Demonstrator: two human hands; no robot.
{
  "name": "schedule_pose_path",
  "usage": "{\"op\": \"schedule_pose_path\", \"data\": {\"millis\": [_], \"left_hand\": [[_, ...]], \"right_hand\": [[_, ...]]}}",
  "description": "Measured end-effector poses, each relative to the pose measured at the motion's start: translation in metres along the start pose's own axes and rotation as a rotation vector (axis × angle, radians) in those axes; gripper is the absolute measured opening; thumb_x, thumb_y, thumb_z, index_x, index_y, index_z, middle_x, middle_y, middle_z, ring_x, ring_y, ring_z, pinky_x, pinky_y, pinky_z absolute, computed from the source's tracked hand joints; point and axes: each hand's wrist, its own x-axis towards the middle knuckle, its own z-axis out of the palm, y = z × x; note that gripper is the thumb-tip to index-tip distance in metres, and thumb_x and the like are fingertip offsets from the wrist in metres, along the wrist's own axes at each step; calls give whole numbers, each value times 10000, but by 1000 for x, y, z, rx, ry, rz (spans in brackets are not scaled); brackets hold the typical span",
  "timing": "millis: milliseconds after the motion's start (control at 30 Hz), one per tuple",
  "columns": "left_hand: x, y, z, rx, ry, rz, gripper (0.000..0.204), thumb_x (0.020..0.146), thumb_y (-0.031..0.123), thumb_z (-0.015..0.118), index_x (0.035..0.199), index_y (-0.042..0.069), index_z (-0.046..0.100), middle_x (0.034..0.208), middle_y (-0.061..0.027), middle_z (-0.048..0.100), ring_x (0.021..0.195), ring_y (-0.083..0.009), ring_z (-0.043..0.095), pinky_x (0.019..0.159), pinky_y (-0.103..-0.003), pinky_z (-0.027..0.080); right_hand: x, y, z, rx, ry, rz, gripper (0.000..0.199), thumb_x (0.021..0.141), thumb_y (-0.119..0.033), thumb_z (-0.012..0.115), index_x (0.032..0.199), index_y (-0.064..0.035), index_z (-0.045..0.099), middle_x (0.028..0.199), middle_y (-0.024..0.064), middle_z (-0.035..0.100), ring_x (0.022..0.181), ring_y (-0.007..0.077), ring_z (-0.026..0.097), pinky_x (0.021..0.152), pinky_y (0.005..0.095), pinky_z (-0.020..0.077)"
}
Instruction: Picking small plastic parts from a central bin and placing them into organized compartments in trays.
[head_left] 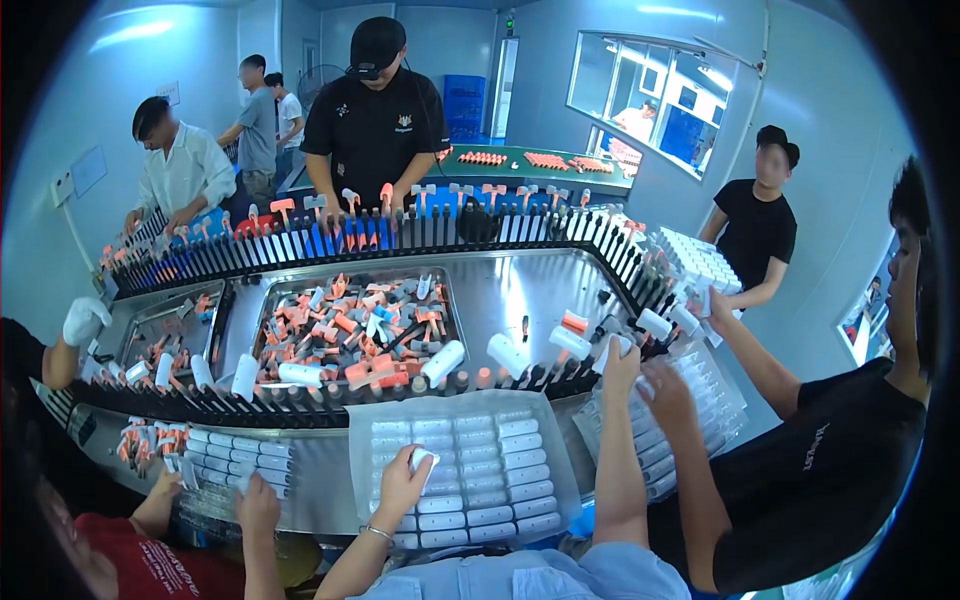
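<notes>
My left hand (404, 478), with a bracelet on its wrist, is closed on a small white plastic shell (424, 459) above the near tray. Below it, a clear plastic tray (362, 420) carries rows of white rounded shells (532, 490). My right hand (622, 366) is stretched forward to the rack's near right side, its fingers closed around a white shell (612, 346). Close by, another white shell (571, 342) and an orange-topped piece (574, 321) stand on the black rack (470, 388) of upright posts. Several more white shells (443, 363) sit along this row.
Inside the rack lies a metal tray (456, 300) heaped with orange, grey and black pieces (350, 325). Co-workers' hands reach in at right (668, 395) and left (258, 503). A second clear tray (720, 400) stands at right. Across the rack, a person in black (375, 130) works.
</notes>
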Motion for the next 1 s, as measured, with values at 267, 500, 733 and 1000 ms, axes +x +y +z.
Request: {"op": "schedule_pose_path", "data": {"millis": [267, 500, 733, 1000], "left_hand": [[1, -9, 9, -23, 50, 47, 310, 809, 269, 630, 1005, 31, 593, 653, -119, 577, 518, -212, 525, 514, -321, 422], [4, 2, 4, -27, 21, 13, 328, 809, 275, 632, 1026, 33, 588, 726, -142, 615, 562, -232, 567, 546, -321, 448], [3, -4, 5, -36, 8, 37, 319, 820, 266, 620, 1030, 28, 584, 744, -147, 618, 576, -245, 575, 557, -328, 454], [8, 0, 2, -73, 8, 22, 316, 826, 260, 614, 1028, 19, 587, 765, -151, 615, 545, -226, 542, 552, -319, 445]], "right_hand": [[12, -20, 16, -286, -141, -53, 471, 834, -363, 561, 913, 98, 514, 879, 304, 592, 877, 415, 590, 756, 451, 446], [-14, -38, 26, -299, -323, -159, 479, 829, -355, 569, 965, 100, 505, 872, 329, 581, 871, 453, 572, 749, 478, 442], [-29, -72, 80, -480, -704, -333, 382, 749, -265, 584, 1003, 19, 573, 837, 256, 627, 800, 375, 624, 725, 423, 483], [-90, -93, 106, -448, -708, -602, 263, 781, -204, 562, 924, 7, 496, 746, 232, 613, 712, 386, 614, 638, 466, 490]]}}
